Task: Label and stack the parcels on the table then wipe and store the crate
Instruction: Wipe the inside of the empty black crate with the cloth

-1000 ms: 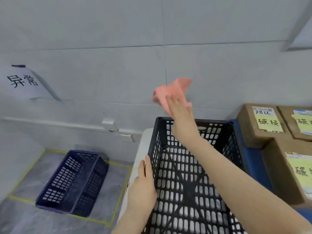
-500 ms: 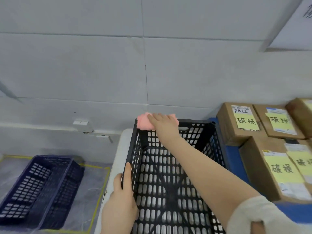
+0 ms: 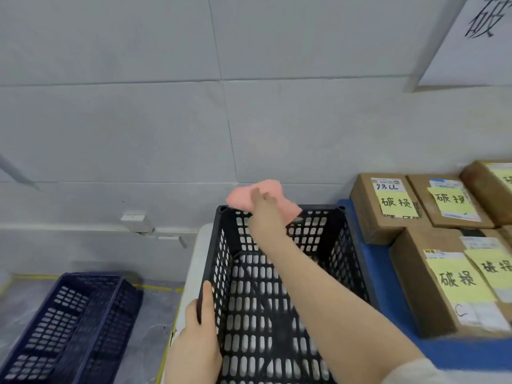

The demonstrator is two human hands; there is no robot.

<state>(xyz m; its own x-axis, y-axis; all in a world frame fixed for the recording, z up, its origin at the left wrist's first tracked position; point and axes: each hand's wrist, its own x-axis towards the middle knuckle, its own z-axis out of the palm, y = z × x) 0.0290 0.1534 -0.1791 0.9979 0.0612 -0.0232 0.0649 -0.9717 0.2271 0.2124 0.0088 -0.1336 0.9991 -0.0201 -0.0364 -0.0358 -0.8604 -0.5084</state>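
Note:
A black perforated crate (image 3: 335,245) stands on the white table (image 3: 194,270) in front of me. My right hand (image 3: 264,214) reaches across it and holds a pink cloth (image 3: 288,205) against the crate's far rim. My left hand (image 3: 198,339) grips the crate's near left wall, thumb inside. Brown cardboard parcels (image 3: 432,281) with yellow handwritten labels lie stacked on the blue surface to the right.
A dark blue crate (image 3: 66,325) sits on the floor at the lower left, inside yellow tape lines (image 3: 155,287). The grey wall (image 3: 249,120) rises just behind the table. A white paper sign (image 3: 476,37) hangs at the upper right.
My right hand brought the pink cloth down from the air onto the crate's far rim, and it now lies a little further right along it. The left hand keeps its hold.

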